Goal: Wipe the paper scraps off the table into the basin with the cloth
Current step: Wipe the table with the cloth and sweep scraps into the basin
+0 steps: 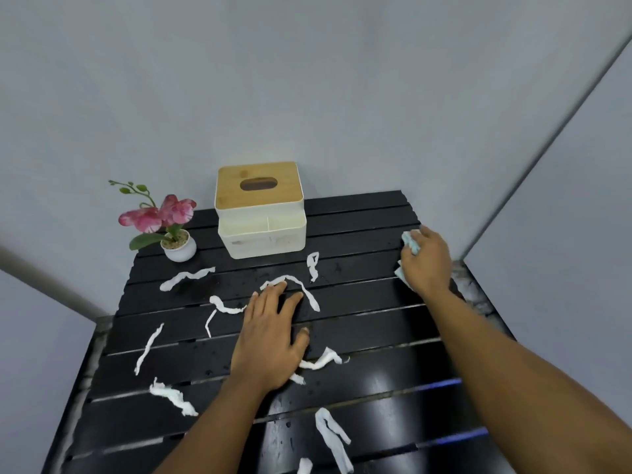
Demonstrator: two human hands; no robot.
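Several twisted white paper scraps (186,278) lie scattered over the black slatted table (369,340). My left hand (270,340) rests flat on the table's middle, fingers spread, touching one curved scrap (307,292). At the table's far right edge my right hand (425,260) presses down on a light blue-white cloth (410,242), which shows only at the fingertips and beside the palm. More scraps lie near the front edge (333,436). No basin is in view.
A white tissue box with a wooden lid (261,210) stands at the back centre against the grey wall. Left of it sits a small white pot with a pink orchid (178,246). Grey walls close in behind and on the right.
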